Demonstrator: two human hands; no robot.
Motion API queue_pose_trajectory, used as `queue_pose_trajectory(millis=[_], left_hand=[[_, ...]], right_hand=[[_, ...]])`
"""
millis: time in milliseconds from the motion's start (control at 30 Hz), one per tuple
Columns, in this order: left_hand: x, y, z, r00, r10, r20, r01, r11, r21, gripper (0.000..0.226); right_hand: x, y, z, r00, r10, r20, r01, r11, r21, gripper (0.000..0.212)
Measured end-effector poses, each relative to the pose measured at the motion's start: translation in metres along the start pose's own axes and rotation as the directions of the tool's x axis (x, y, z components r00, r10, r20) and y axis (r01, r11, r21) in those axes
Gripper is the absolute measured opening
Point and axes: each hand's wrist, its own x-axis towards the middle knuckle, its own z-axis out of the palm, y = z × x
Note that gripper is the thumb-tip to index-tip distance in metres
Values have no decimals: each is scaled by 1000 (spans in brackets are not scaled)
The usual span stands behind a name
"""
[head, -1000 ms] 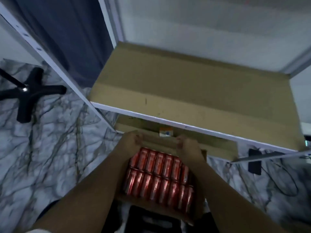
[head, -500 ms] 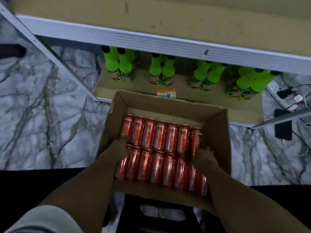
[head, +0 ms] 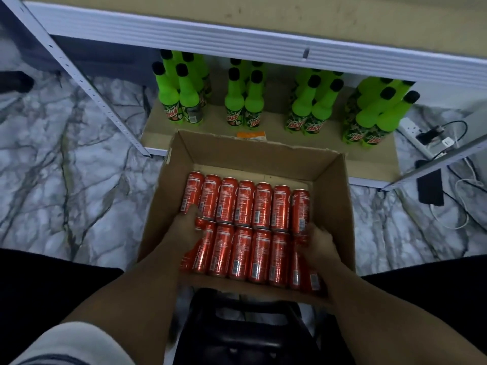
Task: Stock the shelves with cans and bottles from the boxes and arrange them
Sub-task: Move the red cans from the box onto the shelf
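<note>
Nearest to me, a black stool [head: 245, 335] sits under the near edge of the cardboard box [head: 340, 206], with my two forearms reaching forward over it. Both hands are inside the box, down among the red cans [head: 245, 227].

Left hand [head: 184, 230]: lies at the left end of the near row, fingers curled down over the leftmost cans there. I cannot tell whether it actually grips one or only rests on them.

Right hand [head: 320, 243]: at the right end of the near row, fingers bent round the rightmost can; how firmly it holds, I cannot tell, as the fingertips are hidden.

Cans: lying on their sides in two rows, one near and one far, packed touching side by side, seven visible in the far row. Far part of the box floor is bare cardboard.

Box stands open, its far wall just beside the front edge of the lower shelf [head: 158, 133]. An orange-and-white label [head: 251, 135] lies on that shelf just beyond the box.

Farther back on the shelf: green bottles [head: 245, 101] with black caps, upright, in four clusters from left to right.

Above them, the white front rail of the upper shelf [head: 237, 30]. Marbled floor [head: 66, 167] either side; a power strip [head: 421, 138] and cables on the far right.
</note>
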Motion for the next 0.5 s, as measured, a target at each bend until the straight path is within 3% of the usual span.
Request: queue_pose_trajectory(millis=[100,267,500], left_hand=[[-7,6,2,1000,14,17,-11,987,-160,42],[-10,21,-15,998,47,-50,-57,973,-224,43],[-65,89,-117,964,180,-198,-245,892,-380,41]], right_hand=[[0,-4,-2,1000,3,-20,-1,993,119,38],[-1,-41,-21,998,-44,-48,55,958,281,40],[-60,-137,-101,967,-192,-167,240,905,350,43]])
